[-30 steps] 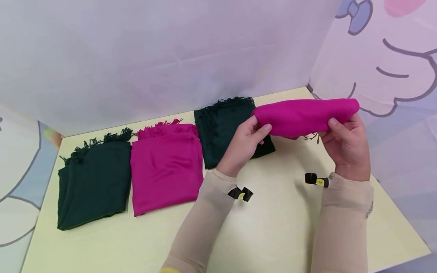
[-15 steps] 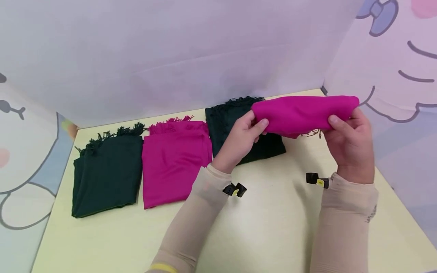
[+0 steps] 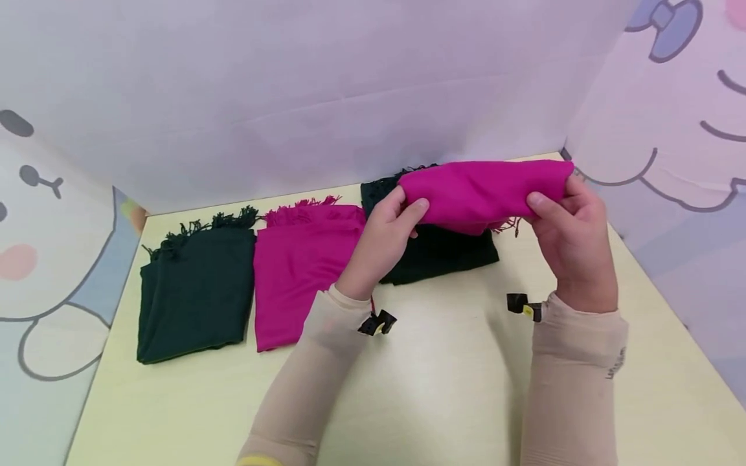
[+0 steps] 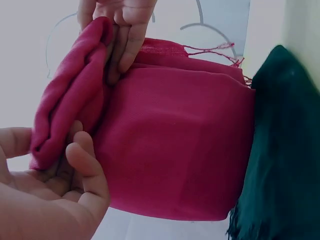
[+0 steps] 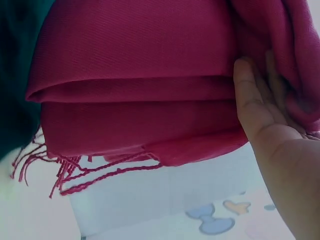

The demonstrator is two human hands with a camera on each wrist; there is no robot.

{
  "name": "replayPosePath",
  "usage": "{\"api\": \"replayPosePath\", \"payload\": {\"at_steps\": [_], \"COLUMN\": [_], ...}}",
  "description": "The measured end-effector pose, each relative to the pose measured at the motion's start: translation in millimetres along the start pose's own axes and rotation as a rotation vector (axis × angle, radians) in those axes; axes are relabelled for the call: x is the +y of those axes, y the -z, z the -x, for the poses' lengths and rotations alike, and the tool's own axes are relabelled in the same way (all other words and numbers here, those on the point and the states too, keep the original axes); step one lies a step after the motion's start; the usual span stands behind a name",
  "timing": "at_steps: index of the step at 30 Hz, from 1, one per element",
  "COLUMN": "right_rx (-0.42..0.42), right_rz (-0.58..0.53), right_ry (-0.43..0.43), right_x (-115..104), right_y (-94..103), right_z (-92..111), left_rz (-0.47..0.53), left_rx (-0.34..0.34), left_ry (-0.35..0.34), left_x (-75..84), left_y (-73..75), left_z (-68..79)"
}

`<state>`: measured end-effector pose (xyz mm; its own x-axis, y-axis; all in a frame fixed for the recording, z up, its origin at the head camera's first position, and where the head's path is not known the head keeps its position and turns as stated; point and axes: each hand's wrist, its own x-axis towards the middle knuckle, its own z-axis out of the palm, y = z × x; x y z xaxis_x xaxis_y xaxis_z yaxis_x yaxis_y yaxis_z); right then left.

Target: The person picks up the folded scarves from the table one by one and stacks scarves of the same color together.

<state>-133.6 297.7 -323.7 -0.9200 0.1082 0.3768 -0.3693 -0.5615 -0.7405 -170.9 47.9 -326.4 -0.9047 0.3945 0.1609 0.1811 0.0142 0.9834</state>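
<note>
Both hands hold up a folded magenta scarf (image 3: 484, 188) by its near fold, above the right part of the table. My left hand (image 3: 381, 243) pinches its left end, thumb in front and fingers behind. At the right end, my right hand (image 3: 574, 243) grips it the same way. In the left wrist view the folded layers of the magenta scarf (image 4: 170, 140) hang down from the hands. Thin twisted fringe (image 5: 100, 175) dangles from it in the right wrist view. Behind and below, a folded dark green scarf (image 3: 449, 255) lies on the table, partly hidden by the held one.
Left of that, a second folded magenta scarf (image 3: 303, 265) and another dark green scarf (image 3: 198, 294) lie in a row, fringes toward the back wall. The pale table (image 3: 437, 362) meets printed cartoon walls (image 3: 670, 259) at the sides.
The held magenta scarf and both hands have moved left, now overlapping more of the right-hand dark green scarf. The head view has turned so the table scarves sit further right.
</note>
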Motion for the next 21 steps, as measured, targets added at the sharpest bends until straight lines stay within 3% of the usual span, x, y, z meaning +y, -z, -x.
{"api": "replayPosePath", "payload": {"at_steps": [5,13,21], "right_rx": [-0.003,0.015,-0.058], "right_rz": [0.028,0.212,0.204], "right_ry": [-0.034,-0.098,-0.14], "right_x": [8,28,55], "right_y": [-18.2,-52.3,-79.0], "right_z": [-1,-2,-7], "left_rz": [0.015,0.013,0.099], "left_rx": [0.056,0.159,0.261], "left_ry": [-0.01,-0.018,0.013], "left_x": [2.9,5.5,6.1], "left_y": [13.4,37.3,67.5], "left_z": [7.1,17.2,31.7]}}
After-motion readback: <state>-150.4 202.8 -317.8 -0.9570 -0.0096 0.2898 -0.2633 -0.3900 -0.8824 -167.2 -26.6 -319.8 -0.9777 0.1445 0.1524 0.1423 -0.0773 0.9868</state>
